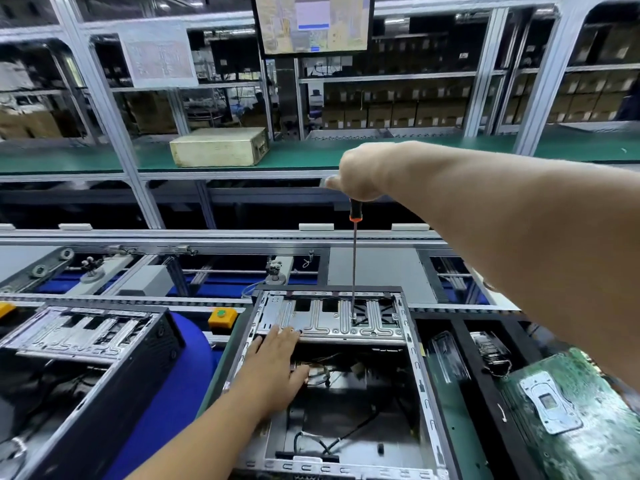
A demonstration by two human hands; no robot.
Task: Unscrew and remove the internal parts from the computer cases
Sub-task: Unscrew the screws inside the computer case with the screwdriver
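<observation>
I see my right hand (360, 174) raised high over the open computer case (332, 386), its grip closed round the handle of a long screwdriver (354, 258). The black and orange handle shows just below the fist, and the thin shaft hangs nearly upright, its tip touching the silver drive bracket (329, 322) at the far end of the case, right of its middle. My left hand (277, 368) lies flat with straight fingers, grip open, the fingertips resting on the near left edge of that bracket and the palm over the dark interior. Loose wires (325, 374) lie in the case just beside the thumb.

The case sits on the conveyor worktop (221, 337) in front of me. A second open computer case (86, 344) stands to the left, with a like silver bracket at its far end. Near the right edge, a green circuit board (595, 420) with a metal plate on it lies on a black frame. On the green shelf beyond the conveyor rests a beige box (218, 147), and a monitor (313, 22) hangs above.
</observation>
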